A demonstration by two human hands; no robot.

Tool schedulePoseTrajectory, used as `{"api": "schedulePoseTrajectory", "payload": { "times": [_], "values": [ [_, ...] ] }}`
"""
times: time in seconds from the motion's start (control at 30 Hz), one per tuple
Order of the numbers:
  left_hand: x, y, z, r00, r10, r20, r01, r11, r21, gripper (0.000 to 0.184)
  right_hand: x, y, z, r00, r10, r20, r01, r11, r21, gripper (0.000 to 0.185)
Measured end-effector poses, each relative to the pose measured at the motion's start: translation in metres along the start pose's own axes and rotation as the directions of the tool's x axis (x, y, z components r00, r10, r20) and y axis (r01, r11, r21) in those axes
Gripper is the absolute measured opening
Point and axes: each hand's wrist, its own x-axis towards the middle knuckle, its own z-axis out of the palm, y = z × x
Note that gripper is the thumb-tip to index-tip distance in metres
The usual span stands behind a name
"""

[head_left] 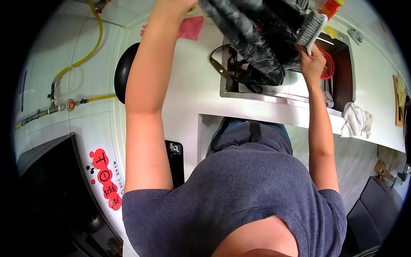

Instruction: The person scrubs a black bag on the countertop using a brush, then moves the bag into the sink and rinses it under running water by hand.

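Observation:
A scrubbing brush (311,29) with grey bristles and a pale body is in my right hand (312,63), fingers closed round its handle. Beside it, over the sink (295,96), hangs a wet-looking black item with a grey marbled pattern (252,43), perhaps a bag; its exact kind is unclear. Dark straps (219,64) trail from it onto the sink's left rim. My left hand (184,3) reaches up to the top edge near the item's upper left, and its fingers are cut off from view.
A red bowl (328,64) sits in the sink. A white cloth (357,121) drapes over the counter's front edge. A pink cloth (191,28) and a black pan (126,73) lie left. A red bottle (331,7) stands behind; a cutting board (399,100) is far right.

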Motion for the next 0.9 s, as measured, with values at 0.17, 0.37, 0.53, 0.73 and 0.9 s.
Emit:
{"api": "schedulePoseTrajectory", "payload": {
  "times": [0.17, 0.37, 0.53, 0.73, 0.9],
  "values": [
    [-0.05, -0.029, -0.077, 0.935, 0.1, -0.341, -0.008, 0.965, 0.261, 0.028, 0.007, 0.001, -0.017, 0.997, -0.054, 0.047, 0.054, 0.998, 0.012, 0.015],
    [-0.055, -0.045, -0.152, 0.881, 0.031, -0.472, 0.155, 0.924, 0.35, 0.033, 0.031, -0.013, 0.014, 0.995, -0.013, 0.096, 0.045, 0.943, -0.329, 0.029],
    [-0.071, 0.026, -0.169, 0.903, 0.27, -0.335, -0.101, 0.891, 0.444, 0.029, 0.028, -0.072, 0.034, 0.974, -0.224, 0.04, 0.227, 0.968, -0.109, 0.02],
    [-0.18, -0.006, -0.178, 0.934, -0.023, -0.357, 0.35, 0.274, 0.896, 0.029, -0.059, -0.034, 0.069, 0.698, 0.039, 0.715, -0.022, 0.999, -0.034, 0.026],
    [-0.255, -0.117, -0.215, 0.821, -0.071, -0.567, 0.524, -0.301, 0.797, 0.039, -0.073, -0.015, 0.098, 0.665, 0.195, 0.721, 0.021, 0.96, -0.279, 0.033]
  ]
}}
